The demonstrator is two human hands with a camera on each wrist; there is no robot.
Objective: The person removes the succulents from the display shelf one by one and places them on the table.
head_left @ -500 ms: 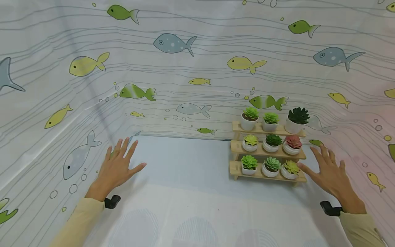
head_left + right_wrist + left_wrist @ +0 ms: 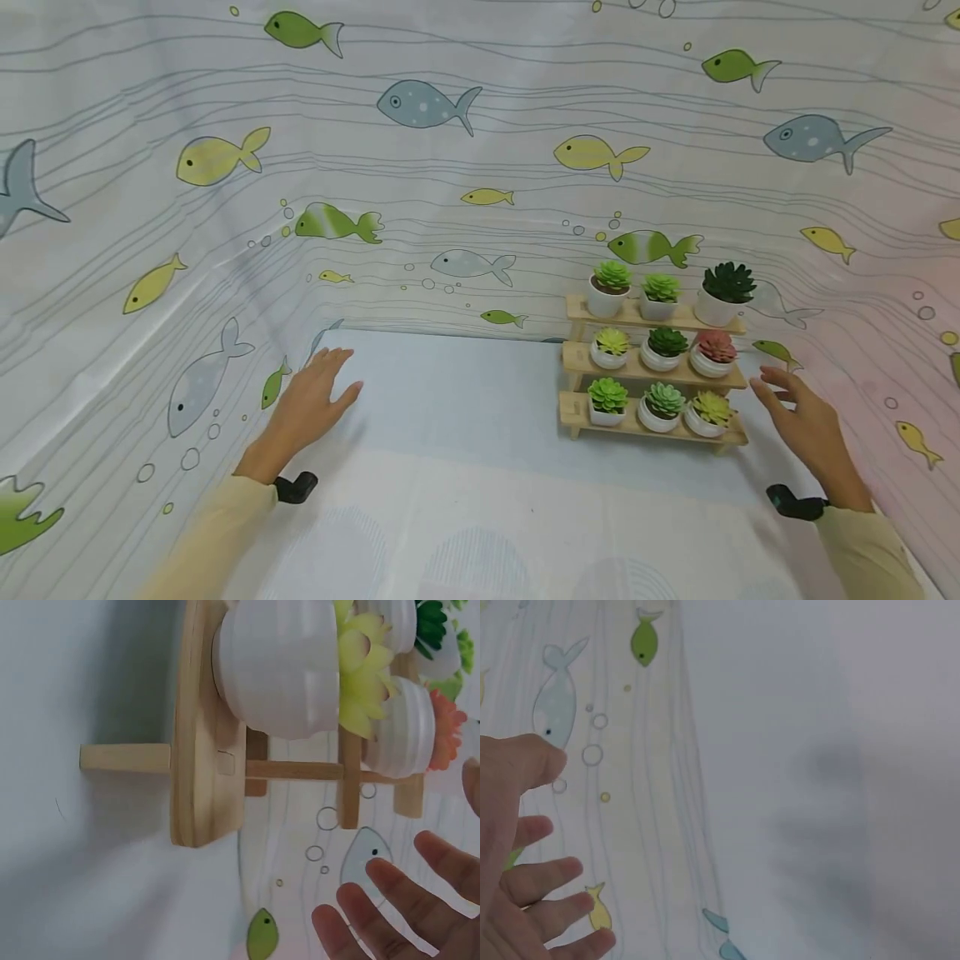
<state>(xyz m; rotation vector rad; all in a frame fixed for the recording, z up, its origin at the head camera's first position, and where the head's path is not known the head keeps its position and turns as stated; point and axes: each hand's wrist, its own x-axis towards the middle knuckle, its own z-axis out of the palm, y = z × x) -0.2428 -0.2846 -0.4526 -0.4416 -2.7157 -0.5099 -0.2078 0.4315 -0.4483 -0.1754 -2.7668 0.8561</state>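
Observation:
My left hand [image 2: 306,408] hovers over the left side of the white table, fingers relaxed and holding nothing. In the left wrist view its loosely bent fingers [image 2: 547,877] stand apart from any object. Just beside the right end of a three-tier wooden stand [image 2: 573,358] is my right hand [image 2: 806,425], with nothing in it. Its spread fingers [image 2: 390,900] show near the stand in the right wrist view. Small potted succulents fill the tiers. Nearest the right hand are a yellow-green succulent [image 2: 711,408], a red succulent [image 2: 715,346] and a dark green succulent [image 2: 727,283].
A fish-patterned sheet [image 2: 420,183] rises behind the table [image 2: 450,400] and along both sides. Black wrist straps with small mounts [image 2: 296,487] sit on both wrists. The stand takes up the table's back right part.
Both hands have turned, and their fingers have gone from widely spread to closer together and more bent. The left hand has shifted slightly right. The stand and plants stay put.

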